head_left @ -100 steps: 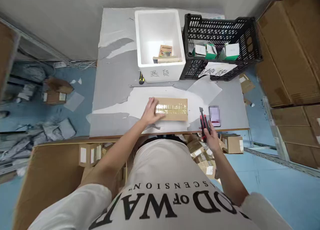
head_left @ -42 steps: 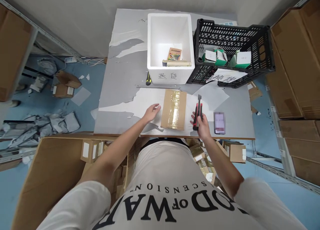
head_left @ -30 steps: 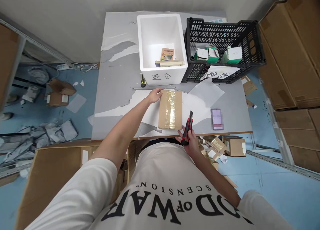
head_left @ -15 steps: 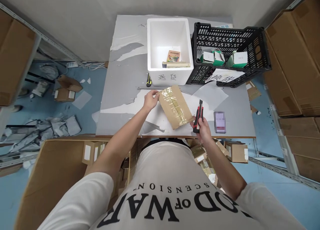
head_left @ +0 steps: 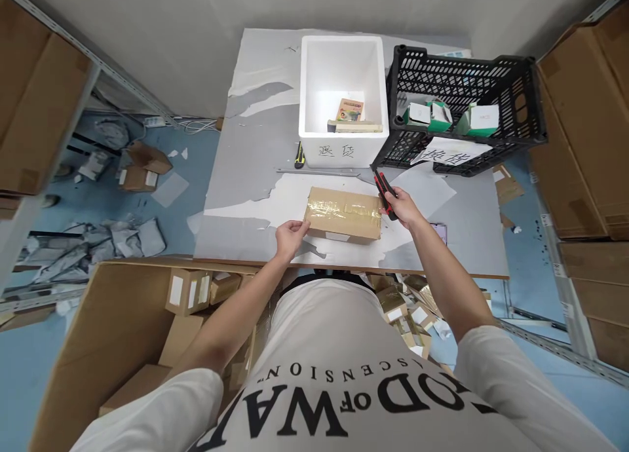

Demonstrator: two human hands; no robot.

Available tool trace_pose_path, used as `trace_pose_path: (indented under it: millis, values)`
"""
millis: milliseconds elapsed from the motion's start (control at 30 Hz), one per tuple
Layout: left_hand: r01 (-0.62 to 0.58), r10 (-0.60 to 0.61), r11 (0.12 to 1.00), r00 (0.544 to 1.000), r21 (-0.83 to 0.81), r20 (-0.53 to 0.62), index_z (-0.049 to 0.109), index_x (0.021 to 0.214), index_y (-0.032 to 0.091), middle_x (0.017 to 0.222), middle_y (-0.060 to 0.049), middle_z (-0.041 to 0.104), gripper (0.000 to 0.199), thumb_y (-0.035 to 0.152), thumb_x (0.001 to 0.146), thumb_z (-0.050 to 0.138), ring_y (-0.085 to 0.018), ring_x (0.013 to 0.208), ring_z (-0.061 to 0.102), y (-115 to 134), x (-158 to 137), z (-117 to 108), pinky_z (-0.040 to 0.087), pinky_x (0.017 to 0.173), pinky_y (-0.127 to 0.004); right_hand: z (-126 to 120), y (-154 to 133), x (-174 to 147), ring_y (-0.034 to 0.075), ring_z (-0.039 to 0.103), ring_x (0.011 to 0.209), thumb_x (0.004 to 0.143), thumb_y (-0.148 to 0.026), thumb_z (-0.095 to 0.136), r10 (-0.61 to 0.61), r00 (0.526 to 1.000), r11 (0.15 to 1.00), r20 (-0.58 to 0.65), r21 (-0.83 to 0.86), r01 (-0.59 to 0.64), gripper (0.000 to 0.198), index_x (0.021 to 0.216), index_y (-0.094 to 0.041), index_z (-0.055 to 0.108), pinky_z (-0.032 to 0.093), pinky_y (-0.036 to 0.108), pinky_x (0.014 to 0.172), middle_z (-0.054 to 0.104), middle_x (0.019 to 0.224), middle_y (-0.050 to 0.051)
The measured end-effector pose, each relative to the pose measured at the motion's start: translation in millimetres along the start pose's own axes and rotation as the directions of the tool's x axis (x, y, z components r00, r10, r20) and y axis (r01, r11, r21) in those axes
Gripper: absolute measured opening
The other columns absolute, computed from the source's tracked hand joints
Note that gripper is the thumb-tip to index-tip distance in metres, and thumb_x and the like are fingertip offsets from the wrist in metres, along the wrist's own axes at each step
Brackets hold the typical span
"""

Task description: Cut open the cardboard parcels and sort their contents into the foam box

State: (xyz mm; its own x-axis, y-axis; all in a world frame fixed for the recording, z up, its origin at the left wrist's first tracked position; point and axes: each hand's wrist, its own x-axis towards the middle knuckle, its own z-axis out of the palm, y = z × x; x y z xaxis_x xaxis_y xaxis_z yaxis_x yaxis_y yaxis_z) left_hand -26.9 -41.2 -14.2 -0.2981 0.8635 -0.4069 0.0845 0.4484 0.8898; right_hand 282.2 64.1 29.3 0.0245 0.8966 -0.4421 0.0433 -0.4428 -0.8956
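Observation:
A taped cardboard box (head_left: 343,209) lies lengthwise on the table in front of me, clear-brown tape across its top and a white label on its near side. At its near left corner, my left hand (head_left: 289,239) has thumb and fingers closed on the edge. My right hand (head_left: 405,207) grips a red and black utility knife (head_left: 383,191) beside the box's right end. The knife points up and away from me, its tip near the white foam box (head_left: 344,152).
A black plastic crate (head_left: 466,65) with green-white cartons stands right of the foam box. A yellow-black knife (head_left: 299,156) and a phone (head_left: 441,231), partly behind my forearm, lie on the table (head_left: 230,223). A large carton (head_left: 98,321) of boxes is at lower left.
The cardboard box has turned from a slanted, tilted pose to lying lengthwise, its labelled side now visible. My left hand has moved nearer to me; my right hand with the knife has moved away.

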Motion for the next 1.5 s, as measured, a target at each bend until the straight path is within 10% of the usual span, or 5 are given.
trace_pose_path:
  millis: [200,367,667,900,1500]
  values:
    - [-0.02,0.037,0.974,0.997,0.224,-0.072,0.065,0.082,0.017,0.078,-0.008,0.071,0.04,0.052,0.065,0.071,-0.025,0.082,0.068,-2.1,-14.5,-4.0,0.051,0.08,-0.037,-4.5,11.0,-5.7,0.019,0.063,0.091,0.087,-0.04,0.06,-0.023,1.0,1.0,0.008,-0.016,0.023,0.037,0.117,-0.02,0.057,0.055,0.035,0.074,0.063,0.111,0.006]
    - [-0.266,0.304,0.813,0.953,0.518,0.012,0.051,0.127,0.017,0.138,-0.017,0.049,0.063,0.035,0.069,0.067,-0.034,0.13,0.043,19.3,-10.8,-5.1,0.035,0.107,-0.045,-26.1,32.2,-30.1,0.015,0.066,0.078,0.081,-0.052,0.059,-0.084,0.993,0.996,-0.081,0.008,0.084,0.045,0.117,-0.026,0.054,0.054,0.027,0.059,0.068,0.105,0.004]
    - [-0.796,0.287,0.226,0.606,0.562,0.742,0.017,0.149,0.012,0.158,-0.021,0.003,0.107,0.051,0.063,0.067,-0.042,0.144,-0.002,62.2,21.3,37.3,-0.005,0.111,-0.061,-48.8,91.3,-100.1,0.008,0.053,0.049,0.075,-0.058,0.062,-0.024,0.999,0.999,-0.039,0.021,0.025,0.066,0.128,-0.02,0.048,0.041,0.021,0.04,0.068,0.099,0.008]
    - [-0.746,0.256,0.079,0.656,0.661,0.71,0.015,0.15,0.009,0.157,-0.024,0.004,0.126,0.079,0.055,0.061,-0.042,0.144,0.002,56.4,23.4,50.5,-0.006,0.111,-0.06,-40.3,91.9,-111.5,0.007,0.05,0.047,0.079,-0.058,0.059,0.0,1.0,1.0,-0.012,-0.008,0.0,0.079,0.145,-0.025,0.033,0.042,0.023,0.039,0.067,0.098,0.007]
    - [-0.732,0.324,0.112,0.666,0.672,0.672,0.024,0.148,0.012,0.156,-0.022,0.014,0.121,0.078,0.054,0.063,-0.039,0.144,0.008,55.0,18.8,51.8,-0.001,0.113,-0.058,-60.4,77.7,-110.8,0.007,0.047,0.041,0.079,-0.055,0.06,0.08,0.994,0.988,0.078,-0.141,-0.068,0.077,0.145,-0.023,0.036,0.038,0.021,0.035,0.058,0.071,-0.003]
